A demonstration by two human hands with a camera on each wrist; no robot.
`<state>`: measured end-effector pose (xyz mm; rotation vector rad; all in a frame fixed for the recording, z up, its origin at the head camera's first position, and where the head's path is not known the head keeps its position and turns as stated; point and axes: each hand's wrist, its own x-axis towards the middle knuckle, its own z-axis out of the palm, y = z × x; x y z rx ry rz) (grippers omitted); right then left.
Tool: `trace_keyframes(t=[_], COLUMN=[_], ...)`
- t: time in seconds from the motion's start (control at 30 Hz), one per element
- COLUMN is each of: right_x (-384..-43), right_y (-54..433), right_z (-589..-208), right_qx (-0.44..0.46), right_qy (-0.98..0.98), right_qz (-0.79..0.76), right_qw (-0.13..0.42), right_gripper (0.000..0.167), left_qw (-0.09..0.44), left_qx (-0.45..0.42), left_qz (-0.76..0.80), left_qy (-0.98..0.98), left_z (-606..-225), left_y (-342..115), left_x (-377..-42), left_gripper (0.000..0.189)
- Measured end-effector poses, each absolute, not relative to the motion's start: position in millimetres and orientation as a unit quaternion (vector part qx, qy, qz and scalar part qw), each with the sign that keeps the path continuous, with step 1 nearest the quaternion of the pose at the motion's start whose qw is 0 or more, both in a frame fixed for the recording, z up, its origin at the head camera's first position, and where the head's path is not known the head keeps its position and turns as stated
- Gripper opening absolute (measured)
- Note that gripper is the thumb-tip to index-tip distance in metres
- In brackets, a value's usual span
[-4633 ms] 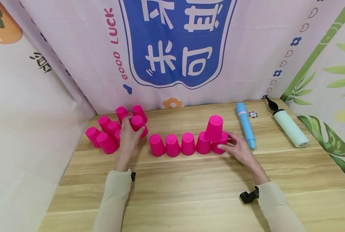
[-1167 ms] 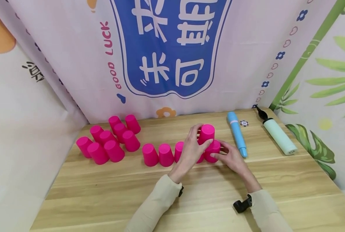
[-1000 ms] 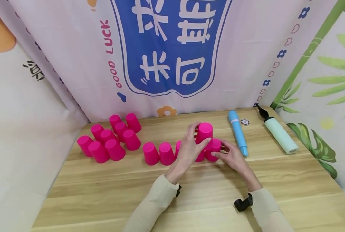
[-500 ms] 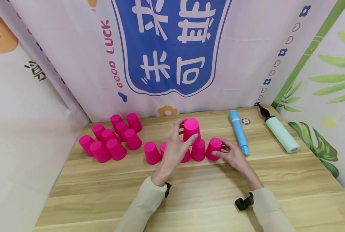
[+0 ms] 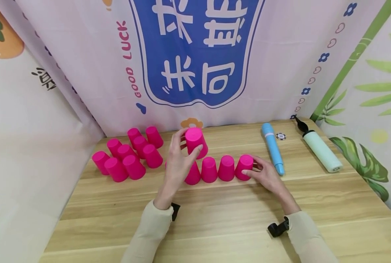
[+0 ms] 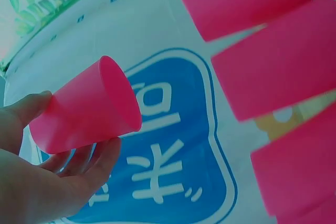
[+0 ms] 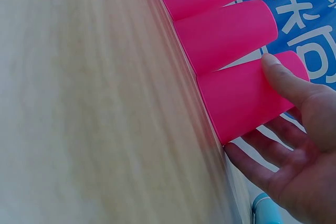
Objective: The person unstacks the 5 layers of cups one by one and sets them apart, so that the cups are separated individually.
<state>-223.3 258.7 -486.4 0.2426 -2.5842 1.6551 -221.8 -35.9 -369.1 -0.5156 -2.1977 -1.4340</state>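
My left hand grips an upside-down pink plastic cup and holds it raised over the left part of a row of pink cups. In the left wrist view, the thumb and fingers go round this cup, and its open rim is apart from the row. My right hand holds the rightmost row cup between thumb and fingers, and that cup stands on the table. The right wrist view has the thumb on one side of that cup. My left hand hides most of the row's left end.
A cluster of several upside-down pink cups stands at the table's back left. To the right lie a blue pen-shaped object, a poker chip and a pale green hand pump. A printed cloth hangs behind the wooden table.
My left hand went from the cluster to the cup stacked on the row's right end, gripped it, lifted it off and carried it left. My right hand stays at the rightmost cup.
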Motion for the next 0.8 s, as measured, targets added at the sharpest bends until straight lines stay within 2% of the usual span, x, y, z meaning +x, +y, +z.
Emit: trace_keyframes(t=[0.47, 0.8], right_x=[-224.0, -221.6], right_y=[255.5, 255.7], right_z=[-486.1, -482.2], right_qx=[0.075, 0.075], right_qy=[-0.84, -0.84], right_qz=[0.537, 0.536], right_qw=[0.028, 0.029], right_gripper=[0.064, 0.065], left_qw=[0.282, 0.256], left_qx=[-0.117, -0.036], left_qz=[-0.498, -0.484], left_qy=[-0.812, -0.836], left_z=[-360.0, -363.7], left_y=[-101.0, -149.7], left_x=[-220.0, -218.9], left_gripper=[0.061, 0.063])
